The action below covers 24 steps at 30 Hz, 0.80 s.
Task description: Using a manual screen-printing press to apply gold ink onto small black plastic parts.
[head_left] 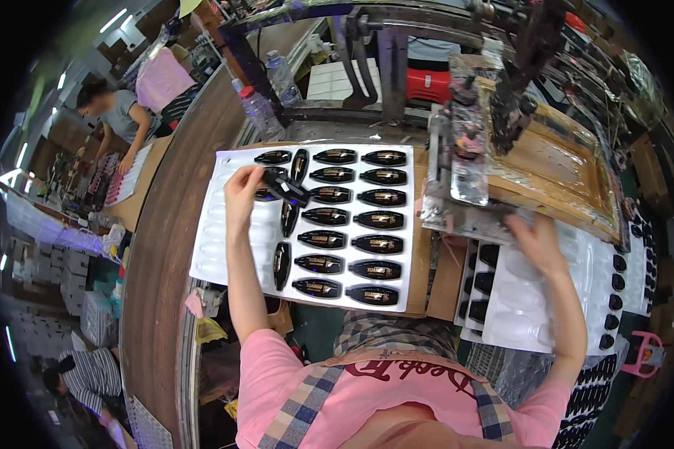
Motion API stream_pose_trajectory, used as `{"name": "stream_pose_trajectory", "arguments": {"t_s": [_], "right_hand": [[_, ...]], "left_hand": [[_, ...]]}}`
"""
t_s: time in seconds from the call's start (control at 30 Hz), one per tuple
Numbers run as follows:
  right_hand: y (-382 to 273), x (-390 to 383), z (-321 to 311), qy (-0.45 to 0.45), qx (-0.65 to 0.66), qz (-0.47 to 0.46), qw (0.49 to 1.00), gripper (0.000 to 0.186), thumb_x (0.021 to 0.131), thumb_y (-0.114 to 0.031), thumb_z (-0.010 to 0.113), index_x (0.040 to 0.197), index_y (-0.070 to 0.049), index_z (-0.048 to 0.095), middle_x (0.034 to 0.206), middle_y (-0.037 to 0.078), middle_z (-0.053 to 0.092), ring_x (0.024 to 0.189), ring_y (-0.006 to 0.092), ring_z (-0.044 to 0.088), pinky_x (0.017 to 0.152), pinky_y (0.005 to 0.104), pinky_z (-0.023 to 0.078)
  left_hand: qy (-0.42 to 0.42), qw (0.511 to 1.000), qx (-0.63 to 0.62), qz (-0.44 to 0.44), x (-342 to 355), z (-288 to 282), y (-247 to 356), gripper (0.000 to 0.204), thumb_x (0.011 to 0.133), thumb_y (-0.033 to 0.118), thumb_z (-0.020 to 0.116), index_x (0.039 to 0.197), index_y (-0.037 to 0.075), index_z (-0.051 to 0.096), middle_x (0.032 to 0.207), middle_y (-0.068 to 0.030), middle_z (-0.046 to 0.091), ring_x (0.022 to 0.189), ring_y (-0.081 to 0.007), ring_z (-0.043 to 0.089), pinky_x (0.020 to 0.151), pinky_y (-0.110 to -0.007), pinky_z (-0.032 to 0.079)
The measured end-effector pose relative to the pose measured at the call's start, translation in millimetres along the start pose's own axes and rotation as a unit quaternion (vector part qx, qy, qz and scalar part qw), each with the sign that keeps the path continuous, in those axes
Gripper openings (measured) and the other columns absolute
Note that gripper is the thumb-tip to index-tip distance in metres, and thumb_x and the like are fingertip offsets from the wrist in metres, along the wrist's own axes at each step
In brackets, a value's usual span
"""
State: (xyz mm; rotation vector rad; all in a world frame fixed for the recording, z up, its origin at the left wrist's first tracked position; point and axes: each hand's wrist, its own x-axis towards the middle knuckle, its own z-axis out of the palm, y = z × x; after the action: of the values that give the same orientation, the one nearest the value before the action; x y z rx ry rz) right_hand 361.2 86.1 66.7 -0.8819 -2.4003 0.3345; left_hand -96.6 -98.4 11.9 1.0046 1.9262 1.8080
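Note:
My left hand pinches one end of a glossy black, bottle-shaped plastic piece above a white moulded tray. Rows of like black pieces with gold print, such as this black piece, lie in the tray's right half. A few others sit turned lengthwise or at odd angles beneath the held one. Over on the right, my right hand is at the near edge of a screen-printing machine's metal base. Its fingertips are partly hidden and blurred, so whether they grip anything does not show.
A wooden-framed printing screen hangs over the base. Below my right arm are stacked white trays with black pieces. Plastic bottles stand behind the tray; a brown tabletop runs along the left. Two people work farther left.

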Motion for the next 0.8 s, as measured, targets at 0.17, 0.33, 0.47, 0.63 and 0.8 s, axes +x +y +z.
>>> {"name": "stream_pose_trajectory", "arguments": {"t_s": [0.17, 0.33, 0.47, 0.63, 0.8], "right_hand": [[160.7, -57.8, -40.9, 0.095, -0.083, 0.159, 0.979, 0.033, 0.079, -0.012, 0.053, 0.107, 0.003, 0.051, 0.11, 0.018, 0.053, 0.102, 0.0286, 0.05, 0.089, 0.0347, 0.037], [217.7, -64.8, -88.7, 0.02, -0.248, 0.295, 0.923, 0.043, 0.078, -0.018, 0.055, 0.118, -0.004, 0.045, 0.119, 0.021, 0.046, 0.103, 0.0334, 0.05, 0.085, 0.0392, 0.041], [222.8, -61.6, -96.0, -0.058, -0.377, 0.364, 0.85, 0.049, 0.081, -0.041, 0.049, 0.117, -0.008, 0.043, 0.119, 0.021, 0.044, 0.101, 0.0385, 0.049, 0.081, 0.044, 0.043], [225.4, -65.1, -99.3, -0.038, -0.35, 0.363, 0.863, 0.053, 0.083, -0.05, 0.042, 0.11, -0.005, 0.043, 0.112, 0.02, 0.049, 0.099, 0.0384, 0.05, 0.079, 0.0449, 0.042], [226.4, -90.1, -104.0, 0.101, -0.224, 0.259, 0.934, 0.042, 0.083, -0.035, 0.051, 0.11, -0.003, 0.048, 0.108, 0.016, 0.053, 0.095, 0.0293, 0.053, 0.075, 0.0374, 0.043]], "left_hand": [[0.102, 0.984, 0.039, -0.14, -21.5, -81.4, -71.0, 0.025, 0.081, 0.023, 0.061, 0.079, -0.002, 0.06, 0.065, -0.0033, 0.057, 0.057, -0.0089, 0.053, 0.055, -0.021, 0.046], [0.122, 0.973, 0.069, -0.184, -15.2, -91.6, -98.1, 0.03, 0.079, 0.028, 0.063, 0.071, -0.001, 0.06, 0.059, -0.0018, 0.054, 0.053, -0.0077, 0.052, 0.052, -0.02, 0.045], [0.093, 0.938, 0.261, -0.21, 2.2, -96.6, -124.2, 0.043, 0.076, 0.04, 0.061, 0.067, -0.002, 0.06, 0.057, -0.0081, 0.056, 0.052, -0.016, 0.055, 0.053, -0.028, 0.046], [0.051, 0.862, 0.469, -0.184, 6.9, -100.5, -127.3, 0.053, 0.074, 0.05, 0.056, 0.065, -0.001, 0.061, 0.062, -0.0181, 0.059, 0.055, -0.0307, 0.057, 0.058, -0.04, 0.045], [0.111, 0.826, 0.551, -0.043, 4.8, -37.3, -60.6, 0.035, 0.078, 0.034, 0.057, 0.075, -0.001, 0.061, 0.075, -0.0182, 0.061, 0.068, -0.0323, 0.059, 0.061, -0.039, 0.045]]}}
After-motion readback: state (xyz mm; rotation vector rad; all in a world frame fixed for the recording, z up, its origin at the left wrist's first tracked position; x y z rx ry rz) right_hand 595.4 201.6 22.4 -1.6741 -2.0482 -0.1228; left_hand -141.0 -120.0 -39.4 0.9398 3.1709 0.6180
